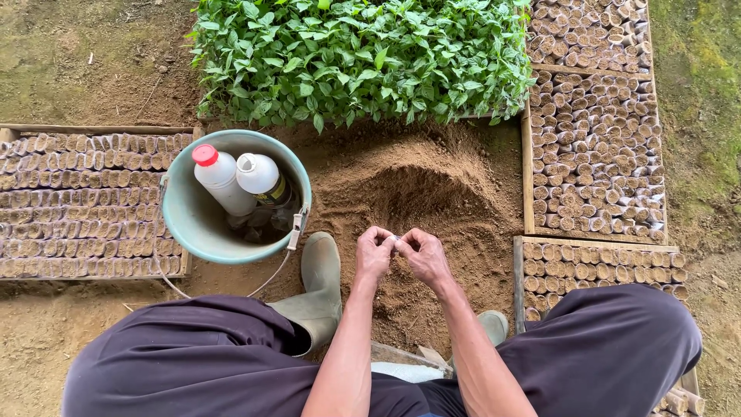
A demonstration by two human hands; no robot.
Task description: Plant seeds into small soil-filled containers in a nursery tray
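I see my left hand [375, 253] and right hand [423, 255] meeting over the soil mound [421, 193], fingers curled in, pinching a small pale scrap [396, 242] between their tips; I cannot tell what it is. Left of the mound stands a teal bucket [189, 220] with two white bottles [239, 181]. Beyond the mound grow green seedlings [363, 58]; right of it lie trays of filled seedling pots [594, 154]

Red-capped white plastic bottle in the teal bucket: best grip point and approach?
Grip the red-capped white plastic bottle at its neck, just under the cap, coming from above. It leans cap-up inside the teal bucket, its lower body sunk below the rim and pressed against the white-capped bottle.
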